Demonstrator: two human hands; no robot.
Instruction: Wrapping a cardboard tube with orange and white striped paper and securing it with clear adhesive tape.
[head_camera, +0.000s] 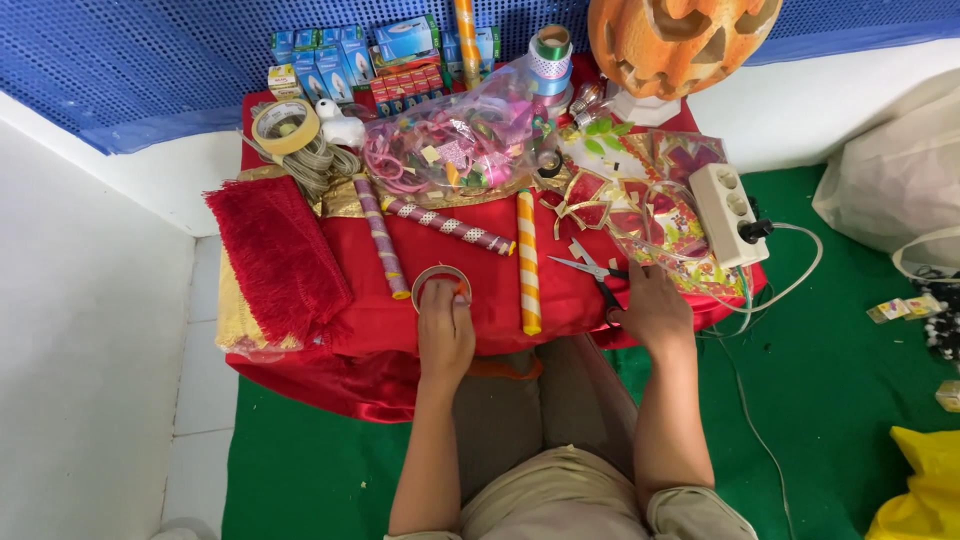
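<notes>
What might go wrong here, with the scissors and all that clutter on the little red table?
The right hand rests on the scissors, blades toward the left hand on the tape roll; a slip might nick it. The striped tube overhangs the table edge and may roll off. The power strip cord could snag.

A glossy red satin cloth (470, 262) is seen beneath metal-bladed scissors (592, 270), shiny foil wrapping (672, 195), a clear plastic bag (470, 135) and rough twine (318, 162).

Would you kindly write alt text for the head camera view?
A seated person's left hand holds a tape roll on a red-draped table, while the right hand rests on scissors. Wrapped sticks, ribbons, small boxes and a carved pumpkin crowd the table.
</notes>
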